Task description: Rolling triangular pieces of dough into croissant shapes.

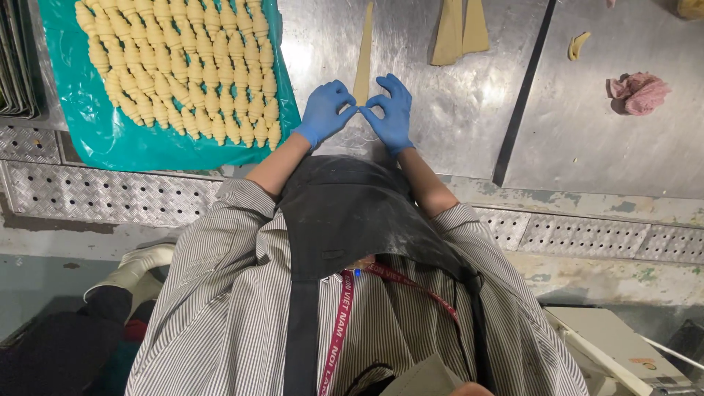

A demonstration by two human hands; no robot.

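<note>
Gloved left hand and right hand on dough triangle

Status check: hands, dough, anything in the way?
Left hand and right hand pinching the dough triangle base. Shaped rolls tray left. Nothing blocking.

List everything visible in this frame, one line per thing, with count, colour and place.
dough triangle: one, pale tan, long and narrow, on the table with its wide end at the hands
rolled croissants: many in rows, pale yellow, on the teal sheet
teal sheet: one, top left
cut dough pieces: two, tan, top centre
dough scrap: one small, yellow, upper right
pink cloth: one, crumpled, right
steel table: grey, across the top
trays: a stack, dark metal, far left edge
white boot: one, on the floor, lower left
apron: one, dark
striped shirt: grey and white
lanyard: one, red
left hand: blue glove, pinching the dough's wide end
right hand: blue glove, pinching the same end
</note>
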